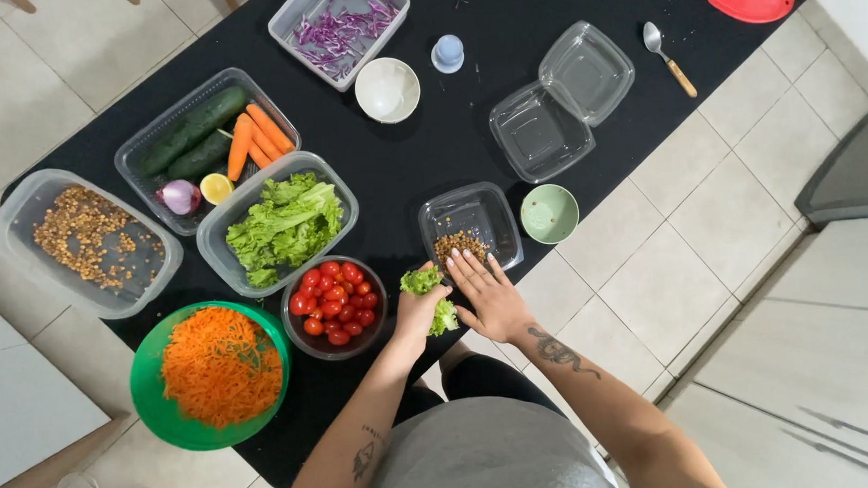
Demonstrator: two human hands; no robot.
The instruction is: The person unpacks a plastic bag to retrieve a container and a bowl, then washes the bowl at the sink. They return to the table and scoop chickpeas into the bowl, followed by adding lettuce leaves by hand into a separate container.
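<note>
Pale floor tiles are surrounding a black worktop (428, 166) crowded with containers; the left hand (420, 307) is closing around a torn lettuce piece (443, 316), its fingers hiding part of the leaf; the right hand (488, 293) is lying open and flat just beside it, fingertips touching the rim of a small clear tray (471, 219) holding brown grains; a bowl of cherry tomatoes (335, 295) is sitting near the left hand; a red item (752, 5) is being cut off by the top edge.
</note>
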